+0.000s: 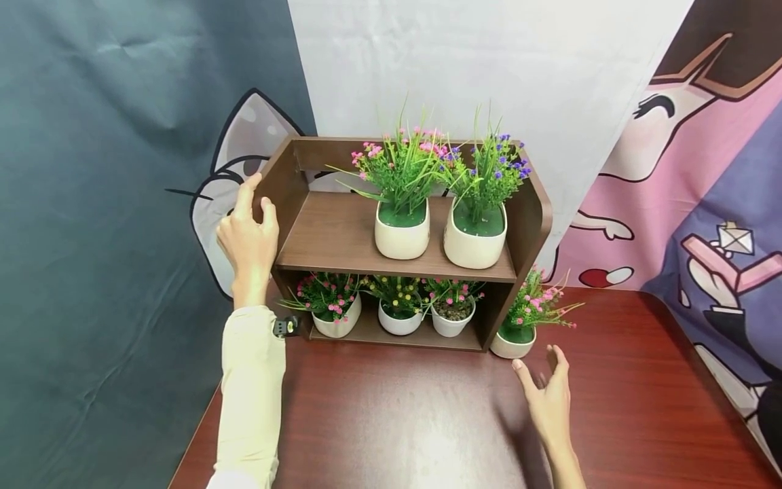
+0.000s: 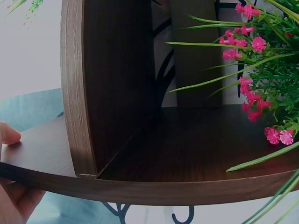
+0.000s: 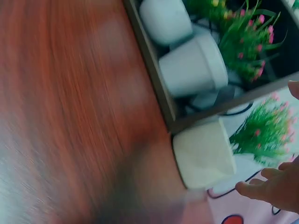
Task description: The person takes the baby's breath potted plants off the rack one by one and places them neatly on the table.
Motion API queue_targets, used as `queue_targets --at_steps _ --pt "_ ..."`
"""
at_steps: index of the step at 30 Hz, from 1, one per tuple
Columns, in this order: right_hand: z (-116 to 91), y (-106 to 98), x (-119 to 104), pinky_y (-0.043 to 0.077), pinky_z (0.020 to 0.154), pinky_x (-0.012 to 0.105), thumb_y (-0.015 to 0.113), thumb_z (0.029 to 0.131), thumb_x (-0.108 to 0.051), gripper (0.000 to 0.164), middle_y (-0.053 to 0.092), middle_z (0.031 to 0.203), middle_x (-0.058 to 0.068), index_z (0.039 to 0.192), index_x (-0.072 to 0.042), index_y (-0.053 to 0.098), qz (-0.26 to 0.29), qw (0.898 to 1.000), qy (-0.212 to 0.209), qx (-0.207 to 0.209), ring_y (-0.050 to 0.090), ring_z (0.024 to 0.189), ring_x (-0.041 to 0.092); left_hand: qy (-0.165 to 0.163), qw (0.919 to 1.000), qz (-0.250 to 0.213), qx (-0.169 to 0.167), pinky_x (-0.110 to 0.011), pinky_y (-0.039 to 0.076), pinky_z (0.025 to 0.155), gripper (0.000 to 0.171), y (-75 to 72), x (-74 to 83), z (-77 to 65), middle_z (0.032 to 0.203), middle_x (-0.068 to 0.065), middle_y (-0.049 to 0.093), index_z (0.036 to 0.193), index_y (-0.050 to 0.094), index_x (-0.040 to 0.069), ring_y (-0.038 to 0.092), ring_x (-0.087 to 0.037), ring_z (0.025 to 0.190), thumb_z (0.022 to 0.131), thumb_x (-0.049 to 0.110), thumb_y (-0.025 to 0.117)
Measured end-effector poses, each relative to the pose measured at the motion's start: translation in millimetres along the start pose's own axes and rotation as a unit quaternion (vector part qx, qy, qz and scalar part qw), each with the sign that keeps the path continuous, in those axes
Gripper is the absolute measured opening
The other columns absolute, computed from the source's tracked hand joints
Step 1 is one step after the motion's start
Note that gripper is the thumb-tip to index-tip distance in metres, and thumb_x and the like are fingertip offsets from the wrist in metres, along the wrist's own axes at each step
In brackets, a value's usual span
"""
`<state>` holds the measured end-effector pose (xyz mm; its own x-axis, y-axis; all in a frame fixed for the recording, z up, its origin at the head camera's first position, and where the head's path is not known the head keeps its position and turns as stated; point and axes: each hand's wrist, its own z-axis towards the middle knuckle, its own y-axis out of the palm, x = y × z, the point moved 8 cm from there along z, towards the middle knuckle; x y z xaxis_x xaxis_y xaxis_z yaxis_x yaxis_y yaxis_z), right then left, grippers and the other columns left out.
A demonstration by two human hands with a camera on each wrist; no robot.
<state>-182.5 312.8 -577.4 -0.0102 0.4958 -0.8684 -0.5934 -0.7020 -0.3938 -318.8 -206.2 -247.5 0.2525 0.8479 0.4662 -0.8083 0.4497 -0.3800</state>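
Note:
My left hand (image 1: 249,238) holds the left side panel of a brown two-tier wooden shelf (image 1: 332,234), the panel lying between thumb and fingers. The left wrist view shows the thumb on one face of the board (image 2: 42,144) and the fingers (image 2: 21,200) at the other. My right hand (image 1: 551,404) is above the table at the shelf's right, fingers apart and holding nothing. Closest to it stands a pink-flowered plant in a cream pot (image 1: 514,345), beside the shelf's right panel. In the right wrist view, fingertips appear near that pot (image 3: 203,154).
On the upper tier are a pink-flowered plant (image 1: 402,234) and a purple-flowered plant (image 1: 475,241). Below stand a pink-flowered plant (image 1: 337,322), a yellow-flowered plant (image 1: 400,321) and another pink one (image 1: 452,319). The reddish-brown table (image 1: 391,407) meets printed cloth (image 1: 611,251) behind.

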Motion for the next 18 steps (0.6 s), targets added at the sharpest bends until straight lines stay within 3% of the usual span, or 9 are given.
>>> queue_targets --at_steps 5,10,17,18 --pt "-18 -1 -25 0.032 0.087 0.017 0.070 0.070 -0.026 0.079 0.033 0.131 -0.008 0.134 -0.025 0.023 0.002 0.998 -0.055 -0.002 0.031 0.119 0.007 -0.005 1.0000 0.001 -0.003 -0.033 0.020 0.044 0.034 0.6 0.1 -0.9 0.046 -0.009 0.042 0.118 0.052 0.032 0.024 -0.018 0.040 0.085 0.025 0.044" --pt "-26 -1 -62 0.031 0.087 0.017 0.070 0.070 -0.022 0.079 0.036 0.131 -0.004 0.134 -0.023 0.025 0.019 0.994 -0.112 -0.009 0.034 0.118 0.013 -0.005 1.0000 -0.003 -0.005 -0.033 0.020 0.044 0.034 4.9 -0.4 -1.1 0.047 -0.009 0.042 0.118 0.051 0.032 0.026 -0.021 0.040 0.085 0.026 0.043" --pt "-48 -6 -216 0.029 0.091 0.024 0.063 0.072 0.004 0.064 0.042 0.124 0.009 0.129 -0.007 0.035 0.116 0.985 -0.116 -0.057 0.038 0.113 0.025 -0.007 1.0000 -0.002 -0.003 -0.033 0.020 0.045 0.035 2.6 -0.8 -0.1 0.049 -0.012 0.046 0.118 0.051 0.031 0.026 -0.021 0.041 0.085 0.026 0.044" --pt "-49 -4 -228 0.029 0.091 0.025 0.062 0.072 0.004 0.063 0.042 0.124 0.009 0.129 -0.007 0.035 0.124 0.982 -0.129 -0.062 0.039 0.113 0.026 -0.007 1.0000 -0.002 -0.002 -0.033 0.020 0.045 0.035 2.1 -1.2 0.1 0.050 -0.012 0.046 0.118 0.051 0.031 0.026 -0.021 0.041 0.085 0.026 0.044"
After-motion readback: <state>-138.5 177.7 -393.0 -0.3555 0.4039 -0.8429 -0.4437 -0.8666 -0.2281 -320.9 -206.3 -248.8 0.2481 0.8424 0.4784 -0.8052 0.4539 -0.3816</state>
